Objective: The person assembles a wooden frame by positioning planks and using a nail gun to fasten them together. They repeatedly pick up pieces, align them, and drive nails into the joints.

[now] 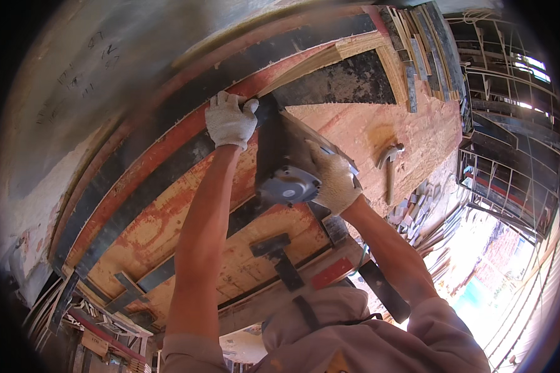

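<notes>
My right hand [336, 180], in a whitish work glove, is wrapped round a handheld power saw [289, 184], seemingly a circular saw, with a rounded grey housing and a dark body. Its blade is hidden from me. Left of the saw, my left hand [231, 121], gloved too, presses on a red-stained strip [162, 133] beside a black strip [186, 152], fingers stretched forward and thumb apart. The thumb lies near the saw's far end. Beyond the saw stretches a dark, worn panel [342, 81] edged by a pale wooden strip [311, 65].
A claw hammer [390, 171] lies right of the saw on the reddish wooden board [423, 133]. Narrow slats [426, 43] are stacked at the far right. Scrap wood [417, 205] is heaped below the board's right edge. Short dark wood pieces [280, 261] lie nearer me.
</notes>
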{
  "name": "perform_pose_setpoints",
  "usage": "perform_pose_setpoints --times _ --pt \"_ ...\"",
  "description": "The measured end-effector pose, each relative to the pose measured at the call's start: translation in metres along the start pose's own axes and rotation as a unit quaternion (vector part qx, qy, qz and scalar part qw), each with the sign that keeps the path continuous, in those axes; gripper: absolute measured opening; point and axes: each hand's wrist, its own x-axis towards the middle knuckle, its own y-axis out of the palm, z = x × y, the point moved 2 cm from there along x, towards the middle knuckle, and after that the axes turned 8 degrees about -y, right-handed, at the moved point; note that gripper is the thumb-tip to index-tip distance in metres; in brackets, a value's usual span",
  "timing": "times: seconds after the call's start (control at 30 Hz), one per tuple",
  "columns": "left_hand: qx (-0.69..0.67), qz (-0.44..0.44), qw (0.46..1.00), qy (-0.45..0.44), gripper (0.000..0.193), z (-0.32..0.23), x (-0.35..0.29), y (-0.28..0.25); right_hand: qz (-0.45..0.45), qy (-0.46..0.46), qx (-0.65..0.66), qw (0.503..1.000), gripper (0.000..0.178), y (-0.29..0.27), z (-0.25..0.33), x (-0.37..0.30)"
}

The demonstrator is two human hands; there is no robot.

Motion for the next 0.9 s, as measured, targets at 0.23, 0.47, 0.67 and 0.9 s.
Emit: perform_pose_setpoints --times 0.23,0.47,0.67,0.9 --pt "0.032 -0.027 0.999 -0.002 0.022 0.008 0.000 0.010 0.036 0.051 -0.107 0.992 0.045 0.009 0.008 0.024" --pt "0.018 -0.053 0.998 0.027 0.024 0.014 0.000 0.016 0.042 0.072 -0.093 0.992 0.046 0.018 -0.002 0.021" --pt "0.049 -0.060 0.996 0.035 0.023 0.009 0.001 0.013 0.037 0.050 -0.087 0.994 0.041 0.004 0.008 0.023" --pt "0.027 -0.068 0.997 0.036 0.021 0.008 0.000 0.012 0.036 0.062 -0.085 0.994 0.033 0.007 0.003 0.019"
